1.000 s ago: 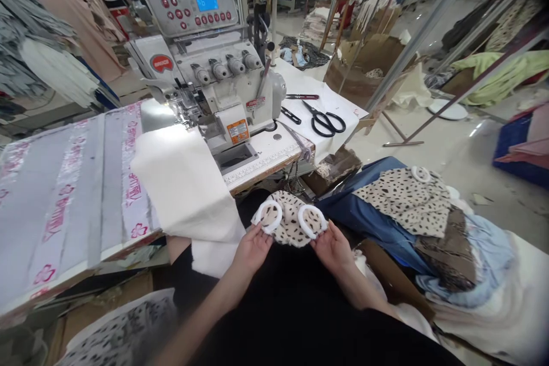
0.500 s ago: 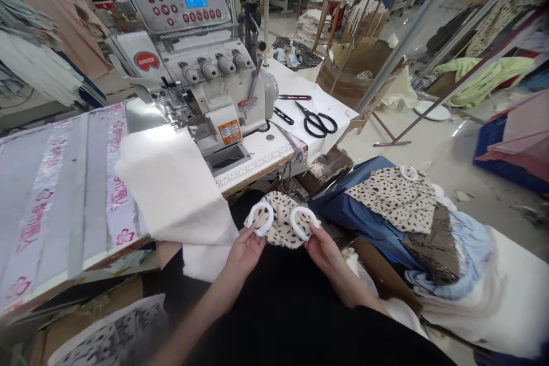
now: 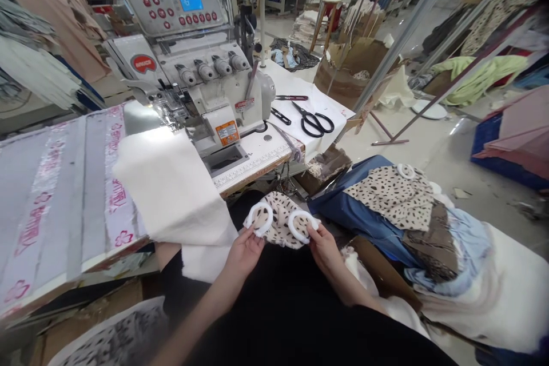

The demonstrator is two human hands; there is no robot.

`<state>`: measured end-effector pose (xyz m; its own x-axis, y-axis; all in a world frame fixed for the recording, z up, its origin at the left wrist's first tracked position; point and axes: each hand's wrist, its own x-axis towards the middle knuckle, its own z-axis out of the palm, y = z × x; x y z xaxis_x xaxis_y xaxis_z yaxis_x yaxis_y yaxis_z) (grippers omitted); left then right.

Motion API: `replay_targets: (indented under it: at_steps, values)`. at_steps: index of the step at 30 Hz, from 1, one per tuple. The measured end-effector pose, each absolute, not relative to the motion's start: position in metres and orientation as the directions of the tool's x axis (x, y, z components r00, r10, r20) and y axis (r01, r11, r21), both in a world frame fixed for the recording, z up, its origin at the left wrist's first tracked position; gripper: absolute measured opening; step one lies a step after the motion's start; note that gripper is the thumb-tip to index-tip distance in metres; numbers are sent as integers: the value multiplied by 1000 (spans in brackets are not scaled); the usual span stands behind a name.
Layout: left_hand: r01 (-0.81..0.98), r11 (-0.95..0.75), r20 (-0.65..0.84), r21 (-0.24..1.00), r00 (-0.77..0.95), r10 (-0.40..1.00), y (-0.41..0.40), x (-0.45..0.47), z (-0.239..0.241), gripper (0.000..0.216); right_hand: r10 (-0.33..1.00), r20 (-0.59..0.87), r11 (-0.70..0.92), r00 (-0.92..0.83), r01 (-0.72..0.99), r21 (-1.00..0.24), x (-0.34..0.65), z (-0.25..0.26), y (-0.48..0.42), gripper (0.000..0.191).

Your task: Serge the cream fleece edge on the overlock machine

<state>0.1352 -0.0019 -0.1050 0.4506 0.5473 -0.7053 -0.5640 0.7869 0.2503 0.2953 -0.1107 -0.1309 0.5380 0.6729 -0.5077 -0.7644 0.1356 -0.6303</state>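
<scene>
Head view:
1. Left hand (image 3: 244, 253) and right hand (image 3: 326, 253) are holding spotted fabric (image 3: 279, 222) just in front of the counter (image 3: 257, 164), fingers pinching white rings (image 3: 259, 218) against it.
2. Relaxing fingers are risking the rings slipping loose and the fabric dropping onto white cloth (image 3: 171, 189).

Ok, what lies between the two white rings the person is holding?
Spotted fabric lies between the left white ring and right white ring, in the head view; the left hand and right hand hold them.

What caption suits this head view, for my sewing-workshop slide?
Left hand and right hand hold spotted fabric with white rings beside an overlock sewing machine.
</scene>
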Motion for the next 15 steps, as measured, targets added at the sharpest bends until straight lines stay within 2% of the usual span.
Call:
replay_targets:
  at_steps: [4,9,15]
  values:
    - [-572,779,-707,258,438,556,-2,134,-111,14,658,-555,80,509,-780,-621,298,-131,-111,14]
    - [-576,779,-708,248,441,551,-2,132,-113,13,663,-623,-6,415,-829,-559,301,-126,-110,29]
    - [-570,785,-720,242,437,539,-1,132,-112,13,673,-640,-53,371,-838,-542,301,-119,-109,46]
